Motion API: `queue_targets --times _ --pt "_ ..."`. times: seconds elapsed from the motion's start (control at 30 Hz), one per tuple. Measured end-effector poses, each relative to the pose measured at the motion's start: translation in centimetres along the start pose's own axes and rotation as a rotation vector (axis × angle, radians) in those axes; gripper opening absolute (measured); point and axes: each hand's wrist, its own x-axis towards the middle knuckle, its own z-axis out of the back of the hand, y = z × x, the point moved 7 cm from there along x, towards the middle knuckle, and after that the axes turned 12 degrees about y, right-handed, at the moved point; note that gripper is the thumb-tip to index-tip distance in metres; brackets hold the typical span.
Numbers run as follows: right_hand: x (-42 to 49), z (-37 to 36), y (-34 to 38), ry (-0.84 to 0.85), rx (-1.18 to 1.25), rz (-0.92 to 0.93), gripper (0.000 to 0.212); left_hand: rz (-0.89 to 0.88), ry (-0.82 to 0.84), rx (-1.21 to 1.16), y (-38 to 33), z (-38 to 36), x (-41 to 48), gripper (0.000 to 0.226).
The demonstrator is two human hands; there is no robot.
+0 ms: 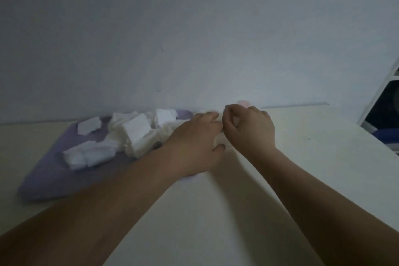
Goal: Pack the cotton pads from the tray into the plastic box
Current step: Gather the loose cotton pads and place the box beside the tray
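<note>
A: Left side first. What sits near the worktop's (302, 179) left edge?

B: Purple tray (54, 179), flat, set skewed; its far corner reaches the back edge by the wall (194, 28). On it, cotton pads (138, 131), white, in loose stacks and singles. One single lies toward the tray's far left corner, a low pile sits left of centre, and a taller block stands in the middle with more behind it.

A: All on the tray?

B: Those I can make out, yes. Frame is dim and soft, so no count.

A: Moving right: the left hand?

B: Left hand (194, 142) reaches in over the tray's right edge, palm down, fingers curved, thumb tucked under on the near side. Something pale shows beneath the fingers. Whether it grips that, cannot tell.

A: And the right hand?

B: Right hand (250, 125), just beside the left, fingertips nearly touching it, near the back edge of the worktop. Fingers curled in toward the thumb as in a pinch. What it pinches, if anything, is hidden, so cannot tell.

A: The plastic box?

B: Not clearly visible. A small pink shape (243, 102) peeks out behind the right hand at the back edge; unidentifiable.

A: Far right?

B: White shelf frame (380, 93) past the worktop's right edge, dark inside.
</note>
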Motion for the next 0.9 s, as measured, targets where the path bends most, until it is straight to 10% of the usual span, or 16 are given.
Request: queue_targets --times 0.2,0.4,0.9 --pt "2.5 -1.3 -2.6 -0.158 0.156 0.153 0.039 0.035 -0.021 0.179 1.4 -0.5 5.7 0.047" --pt "2.5 -3.1 -8.5 -0.023 0.629 -0.289 0.061 0.113 -0.036 0.226 0.2 -0.7 7.1 0.050" --pt "0.8 -2.0 -8.4 -0.103 0.757 -0.273 0.049 0.180 -0.041 0.305 -1.5 1.6 6.2 0.050"
